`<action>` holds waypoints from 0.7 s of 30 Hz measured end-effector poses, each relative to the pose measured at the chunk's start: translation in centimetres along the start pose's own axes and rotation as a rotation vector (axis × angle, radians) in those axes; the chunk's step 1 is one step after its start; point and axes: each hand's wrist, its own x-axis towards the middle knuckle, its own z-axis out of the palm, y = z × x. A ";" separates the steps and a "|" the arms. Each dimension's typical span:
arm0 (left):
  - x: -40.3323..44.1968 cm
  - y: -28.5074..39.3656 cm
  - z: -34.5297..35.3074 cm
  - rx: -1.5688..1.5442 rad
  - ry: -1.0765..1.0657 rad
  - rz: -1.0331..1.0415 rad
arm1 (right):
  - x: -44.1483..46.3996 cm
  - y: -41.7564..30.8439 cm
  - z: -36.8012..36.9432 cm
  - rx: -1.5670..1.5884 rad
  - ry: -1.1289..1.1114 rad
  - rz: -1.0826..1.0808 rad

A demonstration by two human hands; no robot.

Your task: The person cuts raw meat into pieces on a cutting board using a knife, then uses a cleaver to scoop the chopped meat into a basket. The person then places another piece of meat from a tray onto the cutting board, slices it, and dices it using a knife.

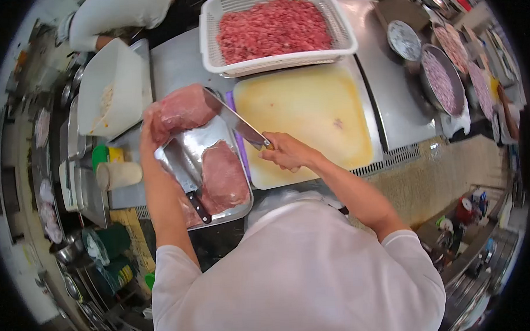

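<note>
My left hand (151, 124) grips the left end of a large piece of raw meat (187, 110) at the far end of a metal tray (210, 134). The fingers are partly hidden by the meat. In my right hand (292, 151) is a knife (244, 126), held by its handle. Its blade slants up and left, with the tip at the right end of the meat. A second piece of raw meat (224, 175) lies in the near part of the tray. Beside it rests another knife with a black handle (199, 207).
A yellowed cutting board (304, 114) lies right of the tray. Beyond it stands a white basket (208, 36) of ground meat (275, 30). A white tub (119, 83) and a jar (119, 175) stand left. Bowls (430, 84) sit far right. Another person's sleeve (114, 16) shows at top left.
</note>
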 end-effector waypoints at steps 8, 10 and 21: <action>-2.8 1.0 1.0 0.070 -0.060 0.187 | -2.0 -0.1 -0.8 0.129 0.051 0.089; -4.4 1.2 1.9 0.133 -0.066 0.268 | -2.3 0.9 -0.7 0.171 0.067 0.064; -15.3 8.2 22.9 1.123 -0.255 0.504 | -13.3 6.6 -3.0 0.223 0.354 0.063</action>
